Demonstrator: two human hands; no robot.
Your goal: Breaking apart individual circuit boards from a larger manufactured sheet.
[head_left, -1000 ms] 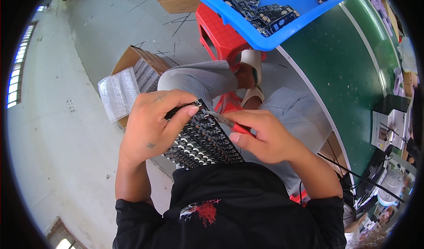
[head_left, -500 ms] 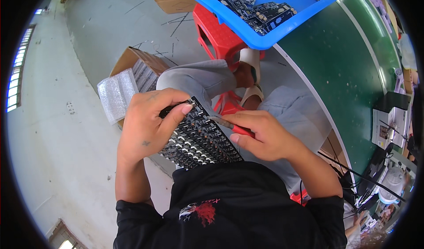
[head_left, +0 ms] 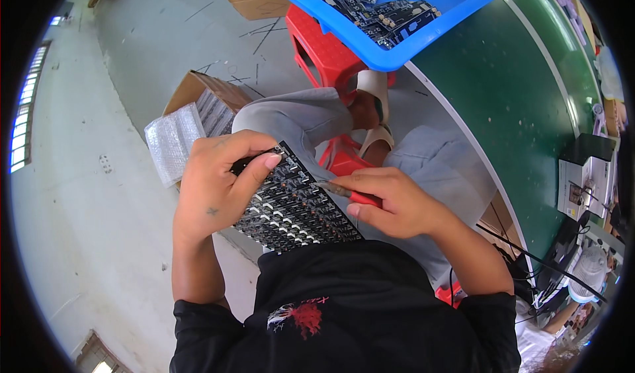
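Black rectangular circuit-board panel (head_left: 297, 202) held between left hand (head_left: 220, 182) and right hand (head_left: 398, 204); far corner pinched by left, red-handled metal pliers (head_left: 347, 193) clasped by curled right, tips at panel edge. Judged light, stiff, fragile; best held by edges.

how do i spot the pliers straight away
Just above the black T-shirt is a dark circuit-board panel. Near its upper-right edge, the right hand holds the pliers: grey metal nose, bright red grip, unlike the black-and-white panel.

Stool (head_left: 321, 45) — red, tabletop (head_left: 489, 118) — green, bubble wrap (head_left: 173, 140)
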